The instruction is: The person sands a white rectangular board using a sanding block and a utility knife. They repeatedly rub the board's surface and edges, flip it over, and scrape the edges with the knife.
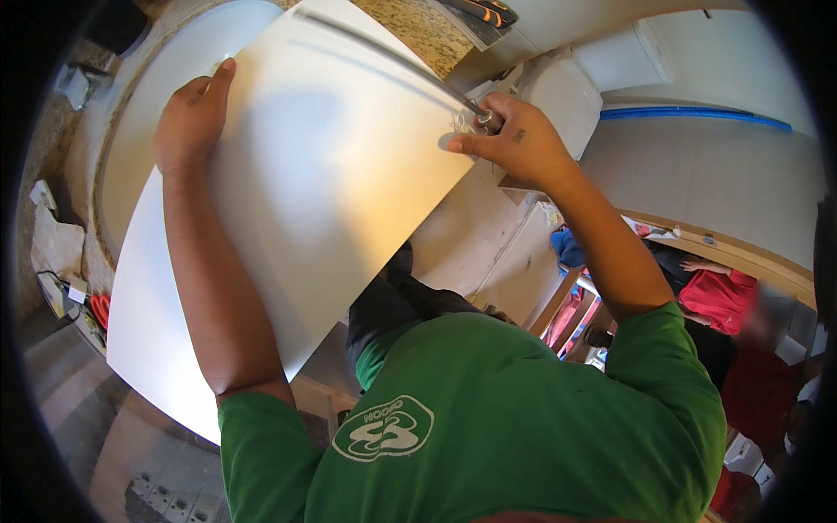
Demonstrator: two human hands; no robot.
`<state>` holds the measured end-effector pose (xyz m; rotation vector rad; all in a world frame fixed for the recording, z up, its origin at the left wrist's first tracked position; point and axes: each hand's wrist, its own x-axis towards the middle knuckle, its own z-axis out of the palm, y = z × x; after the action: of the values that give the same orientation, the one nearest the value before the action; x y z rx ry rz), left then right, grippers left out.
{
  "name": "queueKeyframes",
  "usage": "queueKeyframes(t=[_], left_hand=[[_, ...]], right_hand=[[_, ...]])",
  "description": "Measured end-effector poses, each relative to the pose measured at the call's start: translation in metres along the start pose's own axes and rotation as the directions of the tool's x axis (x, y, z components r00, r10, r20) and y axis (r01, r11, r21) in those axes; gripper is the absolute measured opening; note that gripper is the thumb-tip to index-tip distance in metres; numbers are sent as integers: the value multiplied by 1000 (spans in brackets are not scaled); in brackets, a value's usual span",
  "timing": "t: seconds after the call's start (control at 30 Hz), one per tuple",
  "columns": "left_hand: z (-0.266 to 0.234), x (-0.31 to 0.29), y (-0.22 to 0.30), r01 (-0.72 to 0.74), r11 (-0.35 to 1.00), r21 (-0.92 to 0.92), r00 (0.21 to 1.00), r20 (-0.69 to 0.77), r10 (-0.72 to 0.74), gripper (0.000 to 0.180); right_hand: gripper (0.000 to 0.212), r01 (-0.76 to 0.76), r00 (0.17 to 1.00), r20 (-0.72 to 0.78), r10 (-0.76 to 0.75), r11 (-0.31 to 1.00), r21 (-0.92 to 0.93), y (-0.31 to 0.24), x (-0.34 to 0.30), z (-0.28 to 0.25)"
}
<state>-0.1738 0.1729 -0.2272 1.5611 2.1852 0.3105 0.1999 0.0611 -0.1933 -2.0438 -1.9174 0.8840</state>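
A large, smooth white panel (305, 174) is tilted across the space before me, above a basin. My left hand (190, 118) is closed on its left edge, with the thumb pointing up along it. My right hand (519, 139) is at the panel's right corner, its fingers curled round the thicker end of a long, thin metal rod (392, 59). The rod runs up and left over the panel, which carries a dark streak alongside it. The right thumb touches the panel near a bit of clear curled material (462, 124). The panel hides the fingers behind it.
An oval white basin (139, 131) is set in a speckled stone countertop (410, 30). A white toilet (558, 87) stands at the far right, near a blue strip (697, 114) along the wall. Red-handled scissors (98, 307) lie at left. Another person in red (719, 296) is at right.
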Motion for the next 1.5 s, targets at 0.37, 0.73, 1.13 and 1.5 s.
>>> queueKeyframes(t=[0.37,0.73,1.13,1.5], left_hand=[[8,8,-4,-24,997,-67,999,-48,21,68],[21,22,-15,-71,970,-231,993,-112,46,62],[16,19,-10,-14,993,-115,996,-85,4,65],[17,28,-19,-71,991,-117,992,-110,58,73]], right_hand=[[45,-110,885,-381,266,917,383,89,-63,-28],[29,-48,953,-69,294,372,927,49,-48,49],[35,-36,939,-75,336,312,949,43,-76,67],[38,-28,942,-65,329,272,962,42,-70,94]])
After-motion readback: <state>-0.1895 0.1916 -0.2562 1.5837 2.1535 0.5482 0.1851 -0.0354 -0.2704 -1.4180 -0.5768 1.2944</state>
